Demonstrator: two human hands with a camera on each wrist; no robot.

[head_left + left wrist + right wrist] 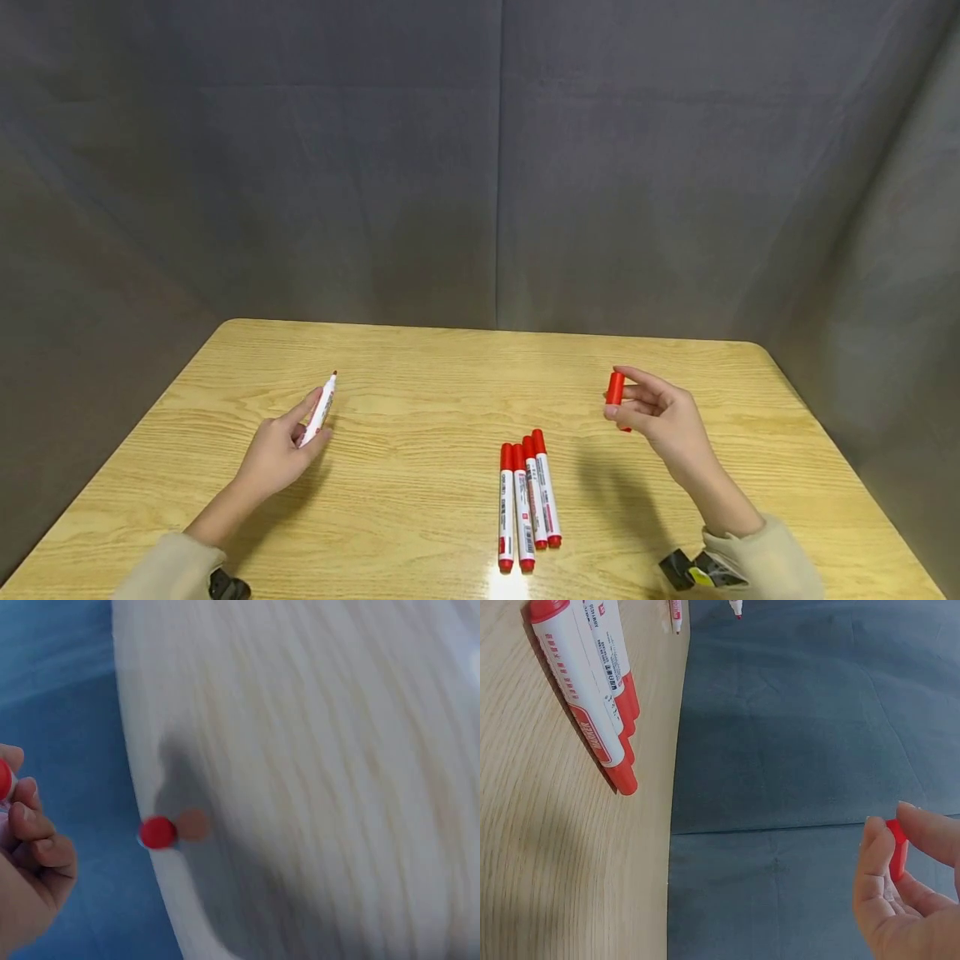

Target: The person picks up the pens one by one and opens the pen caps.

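My left hand (273, 454), at the left of the table in the head view, holds an uncapped white marker (320, 410) between thumb and fingers. Its dark tip points up and away from me. Only the red tail end (3, 780) of that marker shows in the left wrist view, at the left edge. On the right, my right hand (667, 421) pinches a red marker cap (615, 389) between thumb and fingertips, raised over the table. The same cap (898, 851) appears between the fingers in the right wrist view, partly covered by them.
Several capped white markers (521, 508) with red caps lie side by side at the table's front middle, caps pointing away. In the left wrist view a blurred red disc (157, 832) overlaps the table edge. The wooden table (420, 375) ends at a dark grey curtain (360, 192).
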